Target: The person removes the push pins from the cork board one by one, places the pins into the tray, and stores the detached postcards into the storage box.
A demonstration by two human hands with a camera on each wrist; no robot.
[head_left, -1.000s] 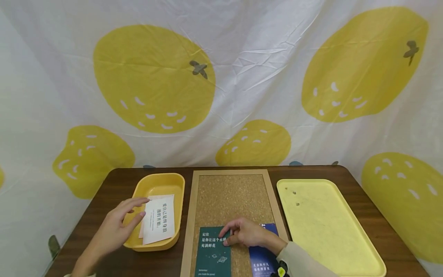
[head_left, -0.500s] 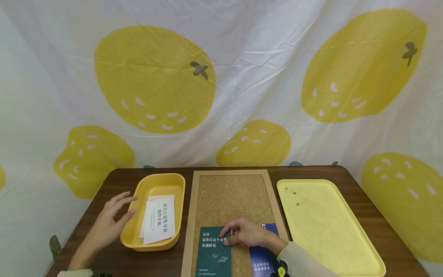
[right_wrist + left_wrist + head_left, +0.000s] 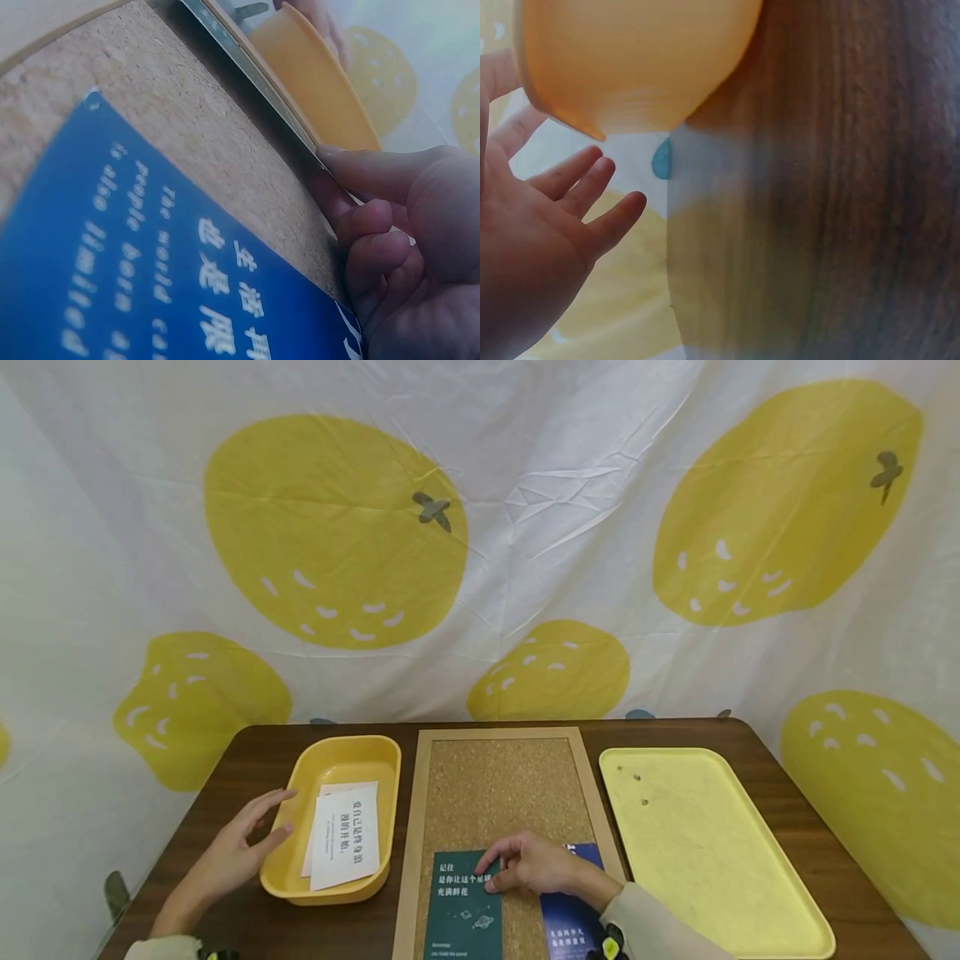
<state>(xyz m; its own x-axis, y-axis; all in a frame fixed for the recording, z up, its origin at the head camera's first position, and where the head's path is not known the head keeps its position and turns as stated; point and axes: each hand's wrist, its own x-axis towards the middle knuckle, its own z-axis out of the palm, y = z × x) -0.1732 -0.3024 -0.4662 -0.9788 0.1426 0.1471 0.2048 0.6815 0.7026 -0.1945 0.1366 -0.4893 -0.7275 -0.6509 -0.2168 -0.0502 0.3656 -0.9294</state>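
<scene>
My right hand pinches the right edge of a dark green card with white writing and small planet drawings. The card lies over the lower left of the wood-framed corkboard; in the right wrist view it shows nearly edge-on between thumb and fingers. Below that hand is a blue card on the cork, partly hidden by the wrist in the head view. My left hand hovers at the left rim of the yellow basin, fingers spread and holding nothing. Inside the basin lie a white card and a pinkish card beneath it.
At the right is a pale yellow tray with several tiny dark pieces near its far left corner. All this stands on a dark wood table. A white curtain printed with lemons hangs behind the table's far edge.
My left hand has moved left, off the white card to the basin's left rim, then dipped slightly. My right hand and the green card have hardly moved.
</scene>
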